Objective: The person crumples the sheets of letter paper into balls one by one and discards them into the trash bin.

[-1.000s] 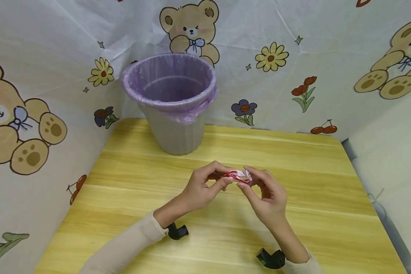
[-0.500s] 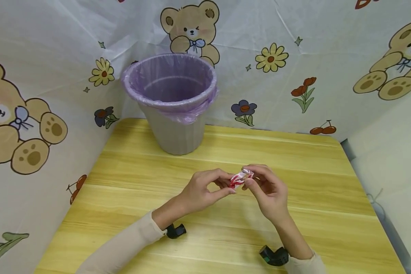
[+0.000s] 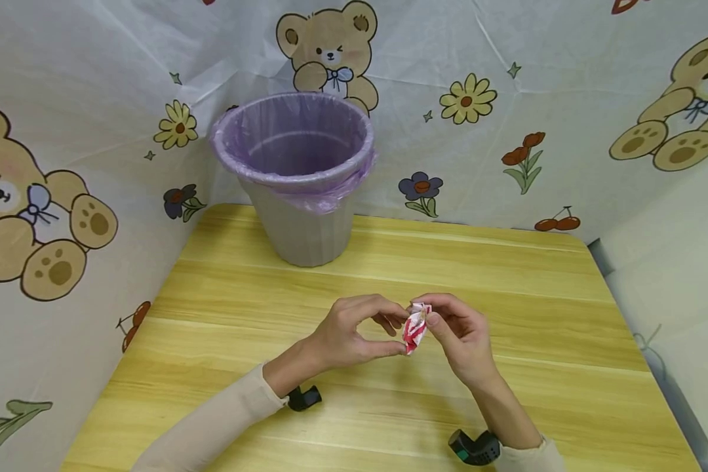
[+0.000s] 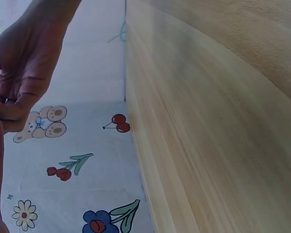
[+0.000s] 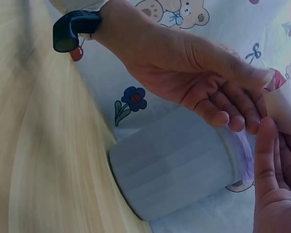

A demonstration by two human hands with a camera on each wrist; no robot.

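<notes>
A small crumpled red-and-white wrapper [image 3: 414, 330] is held up over the table between both hands. My right hand [image 3: 461, 337] pinches its upper part between thumb and index finger. My left hand [image 3: 348, 331] has its thumb tip at the wrapper's lower end and its index fingertip near the upper end. In the right wrist view, the pale side of the wrapper [image 5: 283, 108] shows between the left thumb and the right fingers. The left wrist view shows the right hand [image 4: 26, 68], with the wrapper out of sight there.
Behind the hands stands a grey bin [image 3: 309, 229] lined with a purple plastic bag [image 3: 324, 193]. The wood-grain table [image 3: 242, 301] meets a white curtain printed with bears and flowers [image 3: 466, 157]. Each wrist carries a black camera [image 3: 474, 448].
The wrapper has turned from lying nearly sideways to standing upright. The right thumb and index finger have shifted to its upper end, while the left thumb has gone down to its lower end.
</notes>
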